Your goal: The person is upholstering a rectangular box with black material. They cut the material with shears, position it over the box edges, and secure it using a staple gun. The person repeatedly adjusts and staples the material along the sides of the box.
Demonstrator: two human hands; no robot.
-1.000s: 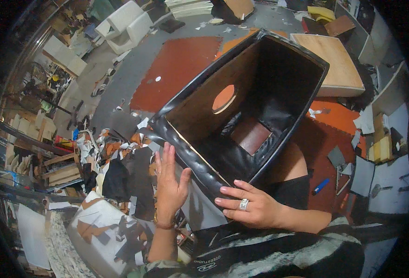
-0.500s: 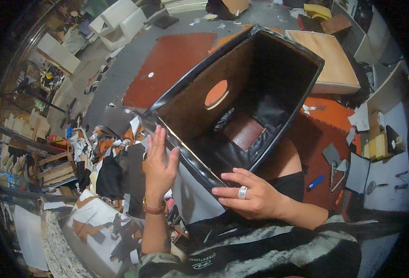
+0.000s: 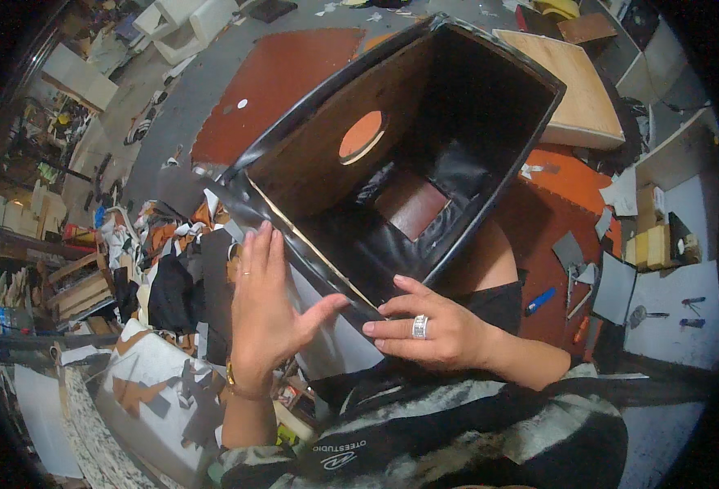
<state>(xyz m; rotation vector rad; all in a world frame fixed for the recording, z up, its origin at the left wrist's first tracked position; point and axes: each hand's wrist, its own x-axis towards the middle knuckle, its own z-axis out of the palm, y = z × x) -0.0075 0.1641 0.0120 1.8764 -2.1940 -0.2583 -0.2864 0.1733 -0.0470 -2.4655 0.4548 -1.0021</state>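
In the head view, the left hand (image 3: 268, 314) stretches flat, thumb wide, fingertips against the near edge of the black-covered open box (image 3: 318, 159). The right hand's (image 3: 437, 330) fingers, slightly parted, touch its near corner; any grip I cannot tell. The box's opening lies beyond both hands' fingertips.

Box (image 3: 457, 122) before torso (image 3: 457, 424); scraps (image 3: 172, 285) left, perhaps on floor (image 3: 164, 130); board (image 3: 575, 90) behind box, rightward.

Glossy, wrinkled black leather-like box covering (image 3: 249, 204)
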